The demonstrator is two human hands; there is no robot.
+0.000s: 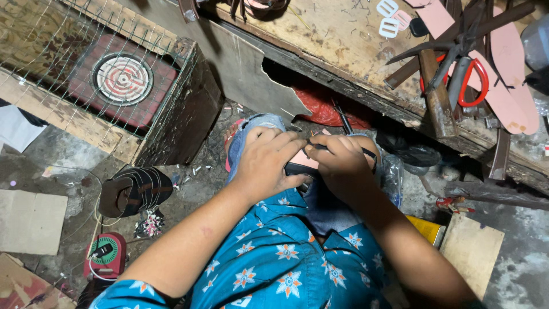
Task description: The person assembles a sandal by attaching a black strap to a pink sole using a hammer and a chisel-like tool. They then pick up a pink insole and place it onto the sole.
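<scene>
The person sits low with a small pink and black piece (301, 162) resting on the knees, near the middle of the scene, and both hands are on it. The left hand (267, 157) lies over the piece's left side, its fingers (284, 143) curled down and pressing it in place. The right hand (342, 160) has its fingers closed around a thin dark tool (343, 150), a pen or blade, I cannot tell which, with its tip meeting the pink surface. Judging from that, the marking or cutting of this piece looks to be under way and not finished; how much of the line is done is hidden under the hands. On the far right, the scarred wooden bench (337, 40) carries flat pink sole shapes (506, 74), red-handled scissors (469, 80), dark strips and white buckles (389, 17), so other parts appear cut already. The floor (509, 252) is rough grey concrete, strewn with cardboard scraps. To the far left a wooden box behind wire mesh holds a round coil heater (122, 79). A dark strapped sandal (135, 191) lies near left, with a small red and green device (106, 253) below it.
</scene>
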